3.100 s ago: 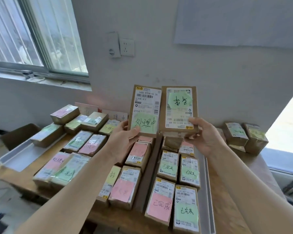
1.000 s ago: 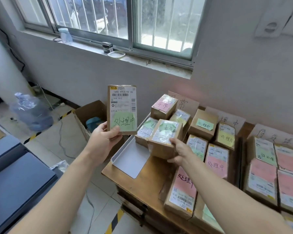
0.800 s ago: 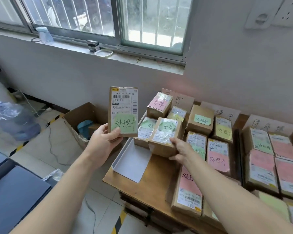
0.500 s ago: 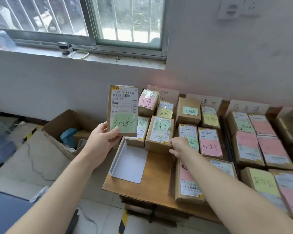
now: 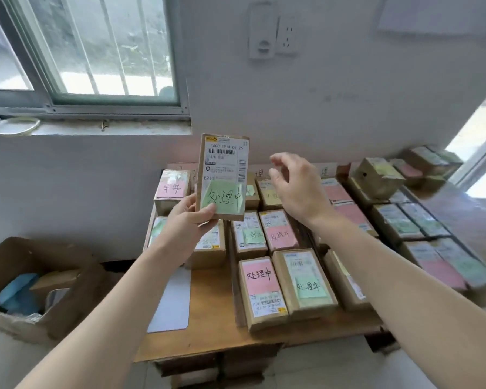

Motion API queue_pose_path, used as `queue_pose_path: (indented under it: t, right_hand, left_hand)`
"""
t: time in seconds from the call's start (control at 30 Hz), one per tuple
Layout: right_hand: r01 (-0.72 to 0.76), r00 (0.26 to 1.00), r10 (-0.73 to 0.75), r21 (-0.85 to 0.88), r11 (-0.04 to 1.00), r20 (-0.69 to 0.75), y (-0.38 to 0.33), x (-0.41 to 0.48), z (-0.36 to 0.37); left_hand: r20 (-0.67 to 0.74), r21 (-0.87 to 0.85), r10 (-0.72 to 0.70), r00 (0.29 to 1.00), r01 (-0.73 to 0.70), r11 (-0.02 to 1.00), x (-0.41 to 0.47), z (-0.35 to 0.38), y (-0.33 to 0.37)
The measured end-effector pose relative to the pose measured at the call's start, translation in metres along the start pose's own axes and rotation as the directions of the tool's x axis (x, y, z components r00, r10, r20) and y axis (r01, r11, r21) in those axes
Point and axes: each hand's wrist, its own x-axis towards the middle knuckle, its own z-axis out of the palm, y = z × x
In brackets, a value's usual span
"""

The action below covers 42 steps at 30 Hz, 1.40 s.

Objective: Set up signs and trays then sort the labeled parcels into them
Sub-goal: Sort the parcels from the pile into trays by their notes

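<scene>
Brown kraft parcel [image 5: 222, 175] w/ a white shipping label and a green sticky note [image 5: 223, 202] is held upright over the back-left rows of the table [image 5: 208, 321], face toward the camera, prob. so the handwritten note can be read before sorting. The note reads 处理中, same chars as on the pink-note parcel [image 5: 261, 287] and the green-note parcel [image 5: 306, 282] lying flat at the table's front-middle, so it likely belongs w/ that group. Other parcels lie flat in rows, notes up, apparently grouped by note text. Card signs [image 5: 260, 173] stand along the wall behind them, mostly hidden. A pale tray [image 5: 171, 301] at the table's left shows bare bottom at its near end.

The left hand [image 5: 185, 223] grips the held parcel at its lower-left corner, thumb across the front, fingers behind. The right hand [image 5: 298, 186] hovers just right of the parcel, not touching it, fingers spread and loosely curved, holding nothing.
</scene>
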Motion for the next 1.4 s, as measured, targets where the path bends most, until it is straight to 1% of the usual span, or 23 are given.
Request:
queue_pose_path:
  t: [0.2,0.37,0.43,0.5,0.63,0.77,0.87,1.0,1.13,1.27,1.37,1.4]
  right_hand:
    - [0.098,0.993,-0.107,-0.137,0.986,-0.055,0.012,-0.009,-0.042]
    - [0.169,0.981,-0.182,-0.151,0.974,-0.073,0.034,0.001,-0.066]
    - [0.195,0.977,-0.205,-0.134,0.972,-0.066,0.046,0.006,-0.074]
    - [0.218,0.973,-0.225,-0.111,0.97,-0.056,0.062,0.011,-0.083]
    - [0.247,0.968,-0.249,-0.094,0.965,-0.017,0.099,0.021,-0.096]
    - [0.278,0.96,-0.277,-0.082,0.957,0.031,0.13,0.03,-0.103]
    - [0.296,0.954,-0.293,-0.055,0.954,0.06,0.142,0.035,-0.104]
    - [0.315,0.944,-0.311,-0.017,0.949,0.11,0.151,0.033,-0.101]
    - [0.289,0.95,-0.284,-0.022,0.957,0.132,0.16,0.032,-0.102]
    - [0.277,0.951,-0.264,-0.063,0.959,0.16,0.167,0.032,-0.104]
    - [0.264,0.954,-0.247,-0.083,0.961,0.172,0.169,0.033,-0.103]
    - [0.255,0.956,-0.237,-0.089,0.963,0.173,0.17,0.034,-0.102]
  left_hand:
    - [0.061,0.006,-0.002,0.998,0.002,1.0,0.008,0.037,-0.006]
    - [0.037,0.018,0.024,0.999,-0.024,1.0,0.014,0.069,-0.01]
    - [-0.013,0.017,0.03,0.999,-0.029,0.999,0.018,0.079,-0.013]
    - [-0.102,0.036,0.027,0.994,-0.023,0.999,0.025,0.086,-0.019]
    - [-0.29,0.027,-0.01,0.957,0.019,0.999,0.04,0.098,-0.036]
    - [-0.388,0.001,-0.041,0.921,0.045,0.999,0.047,0.114,-0.053]
    - [-0.461,0.005,-0.087,0.883,0.101,0.995,0.051,0.118,-0.066]
    - [-0.541,0.042,-0.208,0.815,0.274,0.961,0.058,0.11,-0.085]
    - [-0.552,0.047,-0.304,0.777,0.393,0.918,0.067,0.103,-0.099]
    - [-0.563,0.053,-0.347,0.75,0.452,0.891,0.082,0.101,-0.108]
    - [-0.583,0.068,-0.348,0.735,0.47,0.88,0.096,0.098,-0.111]
    - [-0.595,0.1,-0.336,0.73,0.482,0.87,0.1,0.096,-0.112]
